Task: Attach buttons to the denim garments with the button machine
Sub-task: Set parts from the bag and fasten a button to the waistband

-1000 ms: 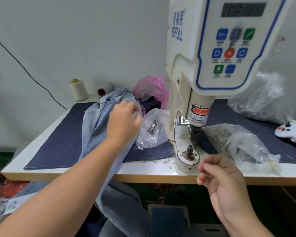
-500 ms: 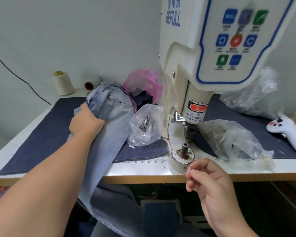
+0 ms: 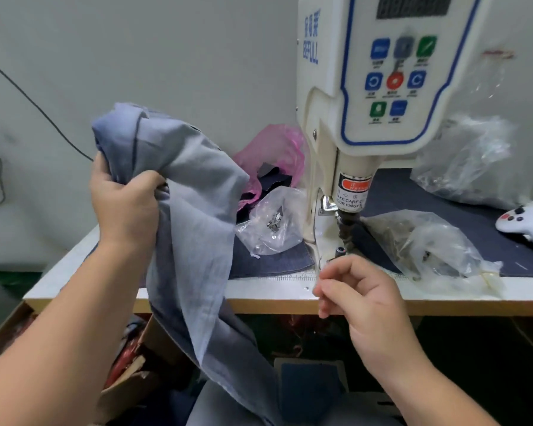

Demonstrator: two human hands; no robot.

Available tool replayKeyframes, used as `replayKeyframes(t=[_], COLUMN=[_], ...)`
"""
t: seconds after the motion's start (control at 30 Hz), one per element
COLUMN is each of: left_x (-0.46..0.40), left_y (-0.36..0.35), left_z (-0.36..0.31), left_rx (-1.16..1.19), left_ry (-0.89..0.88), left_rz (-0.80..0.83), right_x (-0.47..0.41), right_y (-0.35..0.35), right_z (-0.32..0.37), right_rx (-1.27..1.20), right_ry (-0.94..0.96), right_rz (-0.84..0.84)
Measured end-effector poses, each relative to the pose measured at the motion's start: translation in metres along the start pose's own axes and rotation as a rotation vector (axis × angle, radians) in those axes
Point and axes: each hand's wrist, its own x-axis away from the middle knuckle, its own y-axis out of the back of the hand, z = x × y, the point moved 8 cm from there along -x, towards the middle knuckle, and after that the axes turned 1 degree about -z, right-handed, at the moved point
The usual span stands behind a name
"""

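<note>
Two hands point(image 3: 126, 207) point(image 3: 362, 298), one denim garment point(image 3: 194, 229)

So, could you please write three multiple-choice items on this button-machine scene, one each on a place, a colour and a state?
1. Where does the white game controller lie?
A. on the dark denim mat at the right of the table
B. under the table
C. on top of the machine

2. What colour is the round middle key on the machine's panel?
A. yellow
B. red
C. white

3. What is the left hand doing?
A. lying flat on the table
B. pressing a panel key
C. gripping the light denim garment, lifted above the table

Answers: 1 A, it rests on the mat near the right edge; 2 B, it sits red between two blue keys; 3 C, its fingers curl round bunched cloth.
</note>
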Motion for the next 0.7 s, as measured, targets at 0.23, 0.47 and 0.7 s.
replayKeyframes(t=[0.23, 0.47, 0.7], left_x=[0.082, 0.132, 0.098], left_y=[-0.019, -0.062, -0.063], left_z=[-0.034, -0.036, -0.008], left_rx=[0.181, 0.603, -0.055], left_ry=[0.014, 0.619, 0.644], left_rz=[0.250, 0.974, 0.943], right_x=[-0.031, -0.027, 0.004], right_y=[-0.063, -0.057, -0.017], right_z=[0.035, 0.036, 0.021], right_rx=[-0.323, -0.689, -0.511], right_ry=[-0.189, -0.280, -0.096], right_rz=[0.250, 0.247, 0.144])
